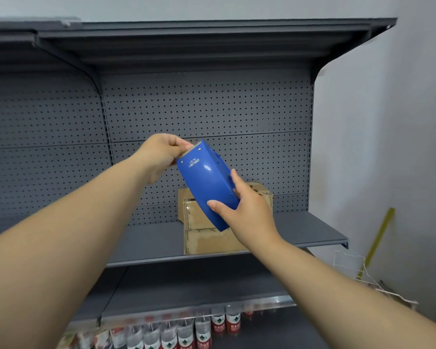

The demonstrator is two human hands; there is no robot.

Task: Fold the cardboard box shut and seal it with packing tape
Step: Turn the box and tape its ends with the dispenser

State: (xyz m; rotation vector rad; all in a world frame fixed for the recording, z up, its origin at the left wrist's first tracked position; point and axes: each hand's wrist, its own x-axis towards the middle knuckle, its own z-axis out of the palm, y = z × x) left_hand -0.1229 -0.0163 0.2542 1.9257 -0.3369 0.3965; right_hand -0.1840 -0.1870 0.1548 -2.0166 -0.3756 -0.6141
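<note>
Right grip (247, 207) holds glossy blue tape dispenser (207, 182), left grip (161, 157) pinching top

Right hand (249, 210) grips the blue tape dispenser (207, 182) up in the air; left hand (159, 157) pinches at its toothed end. Cardboard box (207, 238) sits on the shelf (312, 230) behind.

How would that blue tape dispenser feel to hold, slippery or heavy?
Probably light: the right hand holds the blue tape dispenser aloft alone. Its glossy shell looks stiff and perhaps slick. The toothed edge by the left hand could likely nick fingers.
</note>
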